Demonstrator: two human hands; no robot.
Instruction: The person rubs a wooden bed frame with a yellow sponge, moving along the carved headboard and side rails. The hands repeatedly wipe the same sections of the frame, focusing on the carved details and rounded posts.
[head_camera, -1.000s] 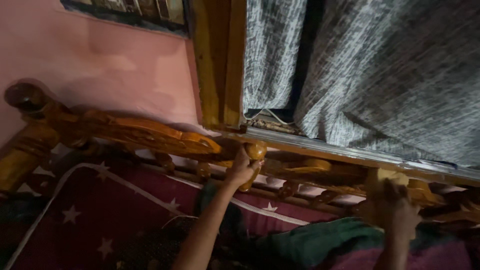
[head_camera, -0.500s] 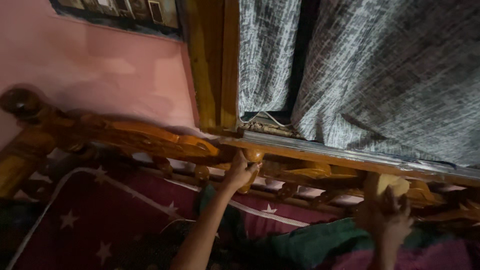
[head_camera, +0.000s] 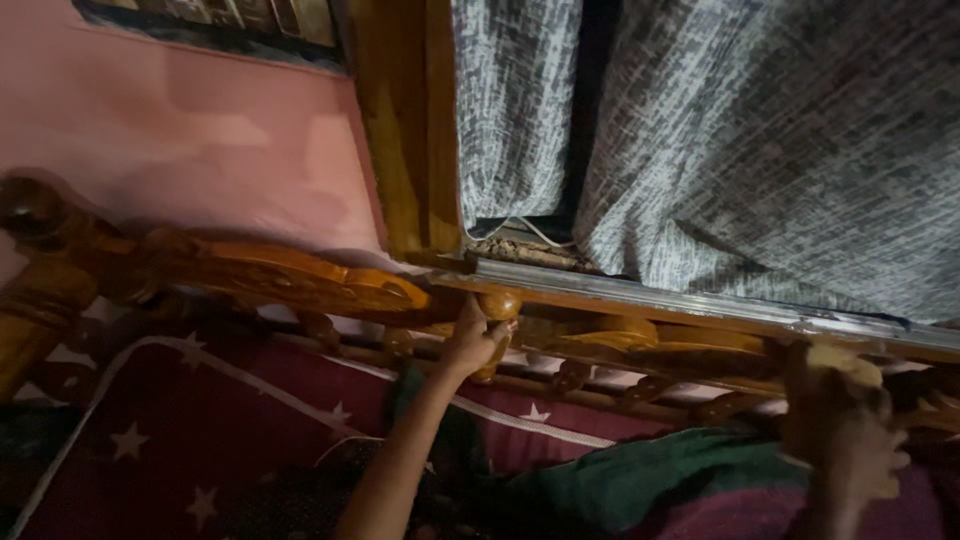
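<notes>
The carved wooden headboard (head_camera: 270, 275) runs left to right; its upright spindle (head_camera: 494, 330) is gripped by the left hand (head_camera: 470, 345), a yellow cloth (head_camera: 840, 362) clutched by the right hand (head_camera: 845, 440).

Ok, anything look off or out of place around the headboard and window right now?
Mostly fine. The left hand grips a knob on the carved wooden headboard; the right hand presses a pale cloth against it. One oddity: a thin white cord hangs loose on the window sill under the grey curtains.
</notes>
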